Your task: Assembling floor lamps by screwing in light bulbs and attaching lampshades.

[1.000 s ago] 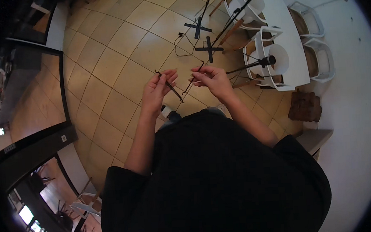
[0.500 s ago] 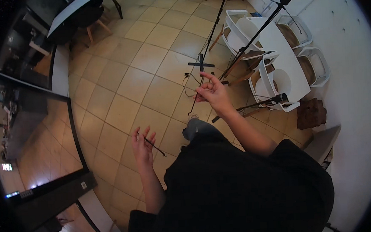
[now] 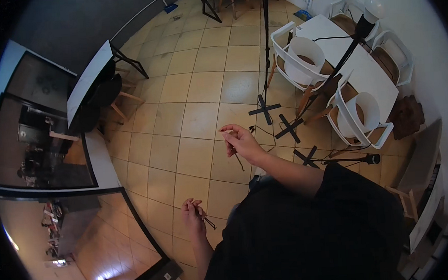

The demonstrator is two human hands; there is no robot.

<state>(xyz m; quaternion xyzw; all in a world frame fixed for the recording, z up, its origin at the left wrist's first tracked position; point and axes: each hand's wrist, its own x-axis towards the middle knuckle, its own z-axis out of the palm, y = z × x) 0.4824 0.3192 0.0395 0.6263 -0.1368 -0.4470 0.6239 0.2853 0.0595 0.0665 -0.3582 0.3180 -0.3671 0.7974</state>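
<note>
My left hand (image 3: 194,218) is low in the middle, its fingers curled closed round a thin black rod (image 3: 210,223) whose end sticks out to the right. More than one strand seems to show there; I cannot tell how many. Higher and to the right, my right hand (image 3: 239,142) pinches with thumb and forefinger. Another thin black rod (image 3: 240,162) hangs down from under its curled fingers, and its upper part is hidden by the hand. The two hands are apart, both held over the tiled floor.
Black stands with cross-shaped feet (image 3: 264,110) are on the floor to the right, one carrying a white bulb (image 3: 374,8). Behind them are a white table (image 3: 325,31) and white chairs (image 3: 306,58). A dark-framed glass partition (image 3: 136,217) runs along the left.
The view has swung, so the room sits differently. My left fingers, spread before, are now curled round the rod. My right hand has come closer to the left, its fingers more closed.
</note>
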